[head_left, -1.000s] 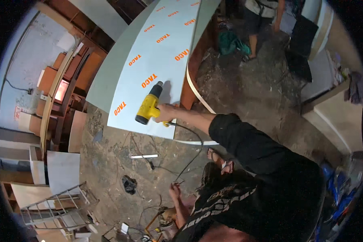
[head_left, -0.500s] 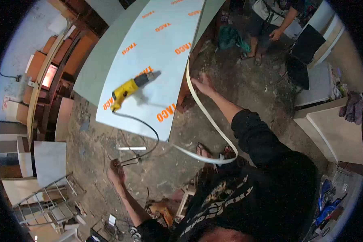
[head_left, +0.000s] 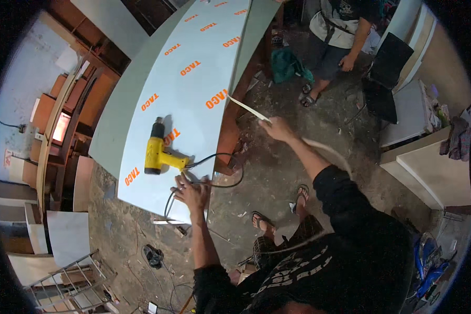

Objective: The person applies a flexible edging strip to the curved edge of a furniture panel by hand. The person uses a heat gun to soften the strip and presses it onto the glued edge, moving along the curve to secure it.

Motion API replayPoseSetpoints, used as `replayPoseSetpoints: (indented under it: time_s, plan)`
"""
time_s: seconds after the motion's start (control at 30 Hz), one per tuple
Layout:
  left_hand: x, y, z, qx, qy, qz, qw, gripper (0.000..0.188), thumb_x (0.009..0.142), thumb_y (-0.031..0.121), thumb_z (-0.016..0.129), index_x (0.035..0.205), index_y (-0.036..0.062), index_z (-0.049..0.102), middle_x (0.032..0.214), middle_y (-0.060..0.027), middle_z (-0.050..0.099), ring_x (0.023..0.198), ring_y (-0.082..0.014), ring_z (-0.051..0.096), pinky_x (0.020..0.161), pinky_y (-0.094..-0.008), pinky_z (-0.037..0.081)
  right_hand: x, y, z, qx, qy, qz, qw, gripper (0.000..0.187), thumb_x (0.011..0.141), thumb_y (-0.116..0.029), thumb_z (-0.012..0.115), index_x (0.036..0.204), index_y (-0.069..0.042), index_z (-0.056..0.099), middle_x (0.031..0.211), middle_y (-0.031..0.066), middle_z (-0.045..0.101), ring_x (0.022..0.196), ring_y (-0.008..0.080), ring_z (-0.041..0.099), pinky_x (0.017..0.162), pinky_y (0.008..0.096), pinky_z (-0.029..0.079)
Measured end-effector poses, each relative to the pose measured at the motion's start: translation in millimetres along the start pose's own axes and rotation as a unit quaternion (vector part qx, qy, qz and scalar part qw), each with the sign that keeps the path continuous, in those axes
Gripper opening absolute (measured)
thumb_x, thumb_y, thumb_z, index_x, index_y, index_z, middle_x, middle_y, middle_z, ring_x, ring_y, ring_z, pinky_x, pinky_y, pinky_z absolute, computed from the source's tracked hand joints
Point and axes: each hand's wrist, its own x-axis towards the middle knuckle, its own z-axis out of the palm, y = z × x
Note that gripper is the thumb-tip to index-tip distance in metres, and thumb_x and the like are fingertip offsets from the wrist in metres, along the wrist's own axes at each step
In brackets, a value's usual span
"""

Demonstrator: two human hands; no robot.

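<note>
Head view showed the right hand (head_left: 279, 129) closed on the pale strip (head_left: 250, 110), which ran toward ten o'clock to the white panel (head_left: 180, 102). The left hand (head_left: 192, 194) was at the black cord (head_left: 225, 154); its grip I could not tell. At its eleven o'clock lay the yellow heat gun (head_left: 154, 153). A snagged cord could drag it; hard pulling could crack the strip.

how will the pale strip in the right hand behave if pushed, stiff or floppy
The pale strip is probably floppy, since it bends in a loose arc beyond the right hand. It looks thin and narrow, so likely light and apt to buckle.
</note>
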Motion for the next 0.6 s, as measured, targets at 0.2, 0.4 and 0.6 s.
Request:
replayPoseSetpoints:
  time_s: [0.2, 0.4, 0.6]
  plan:
    - [48, 92, 12, 0.085, -0.067, 0.025, 0.994, 0.106, 0.07, 0.069, 0.065, 0.151, 0.0195, 0.02, 0.156, -0.018, 0.015, 0.139, -0.055, 0.006, 0.099, -0.0783, 0.01, -16, 91, -137, -0.054, 0.005, 0.063, 0.997, 0.056, 0.087, -0.056, 0.061, 0.079, -0.001, 0.065, 0.062, 0.008, 0.058, 0.057, 0.0208, 0.058, 0.055, 0.0376, 0.046]
    - [54, 108, 26, 0.067, -0.025, 0.027, 0.997, 0.103, 0.07, 0.071, 0.064, 0.151, 0.0215, 0.024, 0.154, -0.0205, 0.022, 0.139, -0.0536, 0.011, 0.099, -0.0779, 0.01, -125, 283, -305, -0.085, 0.2, 0.177, 0.96, 0.049, 0.085, -0.045, 0.068, 0.089, 0.004, 0.065, 0.069, 0.0145, 0.064, 0.067, 0.0246, 0.064, 0.062, 0.0409, 0.049]
    - [54, 108, 28, 0.065, -0.024, 0.031, 0.997, 0.101, 0.07, 0.068, 0.067, 0.15, 0.0207, 0.026, 0.154, -0.0206, 0.022, 0.138, -0.0535, 0.014, 0.1, -0.0768, 0.013, -135, 362, -388, 0.008, 0.167, 0.122, 0.978, 0.039, 0.086, -0.036, 0.068, 0.1, 0.0, 0.062, 0.073, 0.0196, 0.062, 0.066, 0.0331, 0.061, 0.062, 0.0436, 0.047]
